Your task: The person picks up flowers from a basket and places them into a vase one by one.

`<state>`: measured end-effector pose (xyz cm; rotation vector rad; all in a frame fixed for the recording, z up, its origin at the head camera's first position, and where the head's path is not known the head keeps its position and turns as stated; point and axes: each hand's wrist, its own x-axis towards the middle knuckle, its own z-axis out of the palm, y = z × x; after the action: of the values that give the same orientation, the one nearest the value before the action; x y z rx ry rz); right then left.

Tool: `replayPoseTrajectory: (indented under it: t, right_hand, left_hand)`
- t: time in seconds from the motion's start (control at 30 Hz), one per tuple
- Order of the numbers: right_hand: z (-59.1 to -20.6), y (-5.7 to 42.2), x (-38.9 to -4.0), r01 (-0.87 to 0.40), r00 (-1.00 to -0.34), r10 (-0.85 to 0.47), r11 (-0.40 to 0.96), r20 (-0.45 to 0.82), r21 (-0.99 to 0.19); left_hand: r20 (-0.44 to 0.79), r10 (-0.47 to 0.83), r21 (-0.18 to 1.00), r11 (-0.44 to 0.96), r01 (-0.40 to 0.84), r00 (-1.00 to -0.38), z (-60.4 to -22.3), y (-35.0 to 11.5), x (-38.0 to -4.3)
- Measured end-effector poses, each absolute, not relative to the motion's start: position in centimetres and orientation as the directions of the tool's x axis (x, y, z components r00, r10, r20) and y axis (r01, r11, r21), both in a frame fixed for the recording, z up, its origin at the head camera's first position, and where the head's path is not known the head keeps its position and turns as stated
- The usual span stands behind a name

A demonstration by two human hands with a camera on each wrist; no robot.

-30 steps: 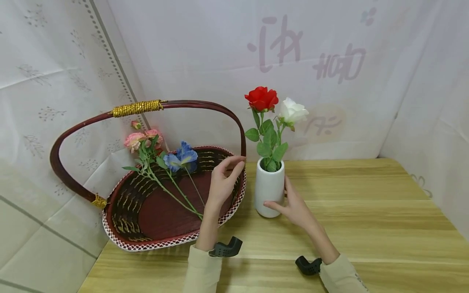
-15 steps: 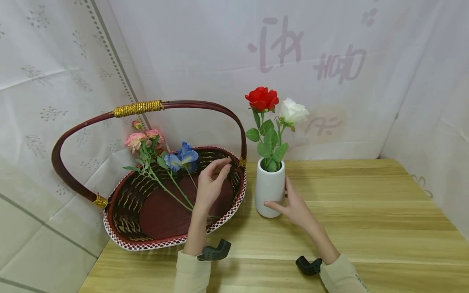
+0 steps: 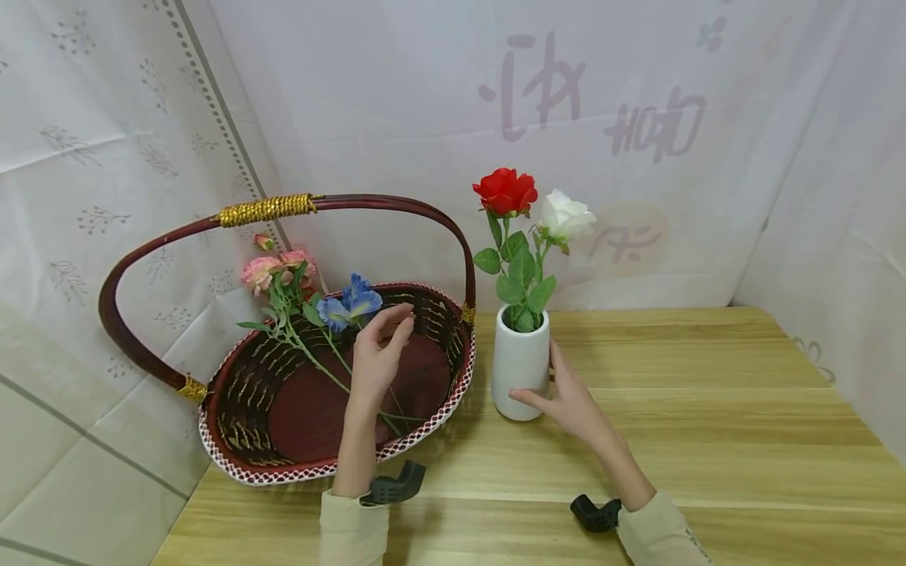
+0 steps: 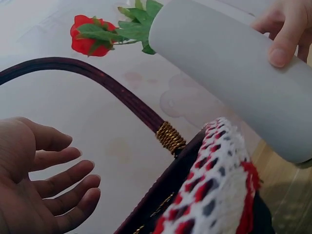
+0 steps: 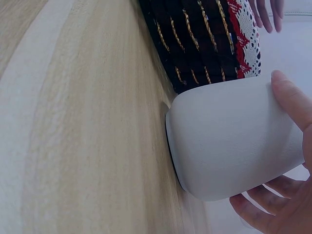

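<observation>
Over the wicker basket hovers my left hand, its fingers loosely bent and holding nothing; the left wrist view shows the fingers spread apart. Nearest to it are a blue flower and a stem of pink flowers lying in the basket. A white vase stands upright on the table, right of the basket. My right hand grips the vase low down, thumb in front and fingers around the far side. A red rose and a white rose stand in the vase.
The basket's tall dark handle, wound with gold cord, arches over it. Behind the wooden table hangs a pale printed cloth. White and red lace edges the basket rim.
My left hand has moved left, from the basket's right rim to over its middle, near the blue flower. The right hand and the vase have stayed in place.
</observation>
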<state>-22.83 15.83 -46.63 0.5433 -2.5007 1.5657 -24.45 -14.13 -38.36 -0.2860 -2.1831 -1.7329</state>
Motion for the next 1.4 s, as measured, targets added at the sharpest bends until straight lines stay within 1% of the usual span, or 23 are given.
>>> replayPoseTrajectory:
  t: [0.27, 0.6, 0.8, 1.2, 1.4]
  right_hand:
    - [-46.6, 15.8, -22.7, -0.369, -0.927, -0.223, 0.390, 0.302, -0.844]
    - [-46.7, 15.9, -22.9, -0.372, -0.926, -0.223, 0.393, 0.306, -0.841]
    - [-46.7, 15.9, -22.9, -0.370, -0.926, -0.225, 0.395, 0.302, -0.841]
    - [-46.6, 15.8, -22.9, -0.373, -0.925, -0.228, 0.391, 0.304, -0.841]
    - [-46.6, 15.8, -22.8, -0.369, -0.927, -0.226, 0.386, 0.301, -0.846]
  left_hand:
    - [0.356, -0.085, 0.907, 0.270, 0.323, -0.930, -38.2, -15.7, -24.0]
    - [0.223, -0.169, 0.943, 0.288, 0.168, -0.960, -38.2, -17.9, -23.7]
    - [0.169, -0.210, 0.954, 0.280, 0.106, -0.963, -37.7, -18.8, -23.4]
    - [0.081, -0.225, 0.933, 0.360, -0.005, -0.971, -37.9, -21.4, -22.8]
    - [0.029, -0.235, 0.936, 0.347, -0.056, -0.972, -37.8, -22.5, -22.7]
